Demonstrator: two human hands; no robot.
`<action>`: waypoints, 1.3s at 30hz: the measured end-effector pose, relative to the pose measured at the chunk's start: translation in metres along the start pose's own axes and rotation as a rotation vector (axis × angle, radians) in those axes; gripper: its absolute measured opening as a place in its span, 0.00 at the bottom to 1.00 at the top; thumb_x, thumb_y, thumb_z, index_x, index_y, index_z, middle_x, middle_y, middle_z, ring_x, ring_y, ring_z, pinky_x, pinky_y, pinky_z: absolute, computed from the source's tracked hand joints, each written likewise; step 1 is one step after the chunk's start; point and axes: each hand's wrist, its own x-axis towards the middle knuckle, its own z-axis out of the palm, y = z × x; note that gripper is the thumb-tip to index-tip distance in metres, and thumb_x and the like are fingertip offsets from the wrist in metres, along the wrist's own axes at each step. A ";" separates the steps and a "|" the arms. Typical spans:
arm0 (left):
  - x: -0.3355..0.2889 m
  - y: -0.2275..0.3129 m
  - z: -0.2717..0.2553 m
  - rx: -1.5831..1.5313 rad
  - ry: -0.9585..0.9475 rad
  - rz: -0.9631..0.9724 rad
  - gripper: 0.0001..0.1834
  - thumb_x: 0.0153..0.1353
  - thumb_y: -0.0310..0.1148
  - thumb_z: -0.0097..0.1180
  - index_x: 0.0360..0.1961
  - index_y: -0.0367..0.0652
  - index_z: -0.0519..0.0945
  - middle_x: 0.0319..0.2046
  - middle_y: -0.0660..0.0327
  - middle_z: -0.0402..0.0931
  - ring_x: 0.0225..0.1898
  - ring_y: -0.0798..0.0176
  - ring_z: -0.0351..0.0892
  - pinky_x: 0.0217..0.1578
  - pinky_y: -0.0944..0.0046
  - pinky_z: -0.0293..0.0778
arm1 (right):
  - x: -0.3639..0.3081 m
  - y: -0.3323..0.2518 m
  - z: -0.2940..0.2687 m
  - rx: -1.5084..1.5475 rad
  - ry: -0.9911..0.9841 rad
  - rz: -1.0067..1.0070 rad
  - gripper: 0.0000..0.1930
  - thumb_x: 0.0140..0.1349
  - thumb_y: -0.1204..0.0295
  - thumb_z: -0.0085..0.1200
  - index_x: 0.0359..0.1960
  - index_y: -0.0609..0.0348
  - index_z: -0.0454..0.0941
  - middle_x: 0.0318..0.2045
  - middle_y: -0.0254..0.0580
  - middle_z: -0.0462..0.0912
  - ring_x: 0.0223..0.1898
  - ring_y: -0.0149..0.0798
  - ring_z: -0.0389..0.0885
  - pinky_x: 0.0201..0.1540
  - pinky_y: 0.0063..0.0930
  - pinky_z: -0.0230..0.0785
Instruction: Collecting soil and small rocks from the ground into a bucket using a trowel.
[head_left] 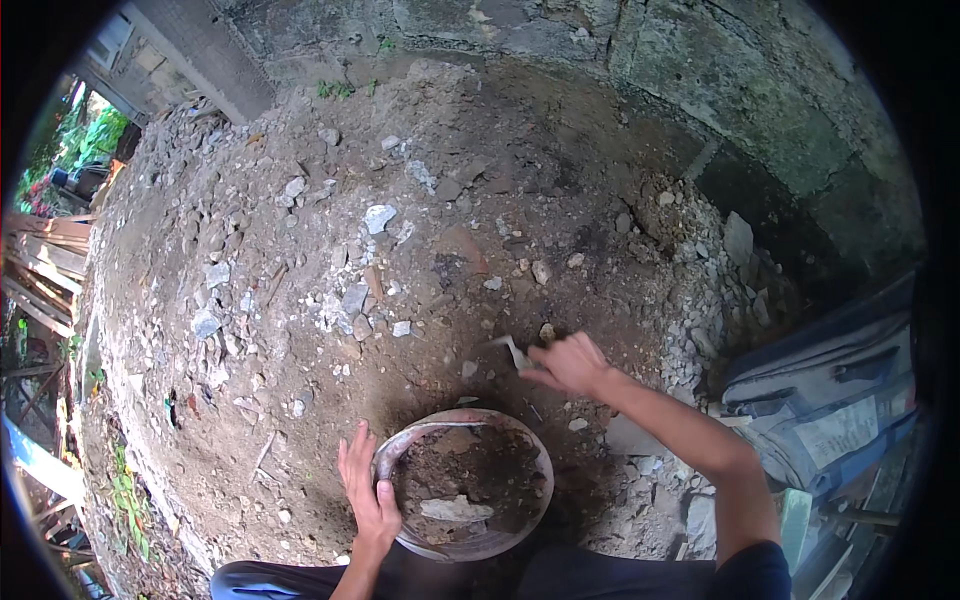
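Observation:
A round pale bucket stands on the ground before me, with dark soil and a long whitish chunk of stone inside. My left hand is at its left rim, thumb against the edge and fingers along the outside wall. Beyond the bucket, to the right, my right hand is closed and low over the dirt. From its fingers sticks a pale, bent, flat piece, blurred; whether it is a tool or a shard I cannot tell. A small tan stone lies beside that hand.
Sloping earth strewn with stones and rubble spreads ahead up to a concrete wall. A dusty grey-blue sack lies at the right, near wooden pieces. Stacked planks stand at the far left.

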 end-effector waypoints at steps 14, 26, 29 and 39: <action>0.002 0.000 0.000 -0.059 0.000 0.006 0.32 0.76 0.50 0.30 0.66 0.35 0.67 0.68 0.40 0.65 0.71 0.36 0.60 0.73 0.37 0.45 | -0.017 0.068 0.006 0.369 0.505 0.642 0.23 0.74 0.56 0.47 0.40 0.69 0.80 0.28 0.68 0.82 0.34 0.68 0.83 0.38 0.55 0.76; -0.003 -0.005 -0.002 -0.073 0.037 0.003 0.31 0.75 0.50 0.32 0.62 0.33 0.70 0.65 0.39 0.68 0.68 0.38 0.65 0.71 0.36 0.46 | 0.013 -0.023 0.038 0.983 0.320 0.671 0.23 0.74 0.52 0.46 0.35 0.63 0.79 0.23 0.54 0.81 0.20 0.52 0.80 0.21 0.44 0.72; -0.001 -0.003 -0.003 -0.084 0.027 0.015 0.31 0.75 0.49 0.31 0.62 0.33 0.70 0.66 0.40 0.67 0.69 0.38 0.63 0.72 0.37 0.46 | 0.004 -0.018 0.024 1.300 0.190 0.767 0.24 0.74 0.50 0.47 0.35 0.60 0.78 0.20 0.38 0.77 0.14 0.32 0.74 0.12 0.31 0.64; 0.003 -0.001 -0.003 -0.105 0.002 0.050 0.29 0.75 0.48 0.34 0.61 0.37 0.73 0.67 0.45 0.67 0.71 0.42 0.62 0.72 0.39 0.45 | -0.067 -0.037 -0.047 1.278 0.204 0.629 0.23 0.75 0.51 0.46 0.37 0.62 0.78 0.18 0.32 0.74 0.10 0.25 0.68 0.09 0.23 0.58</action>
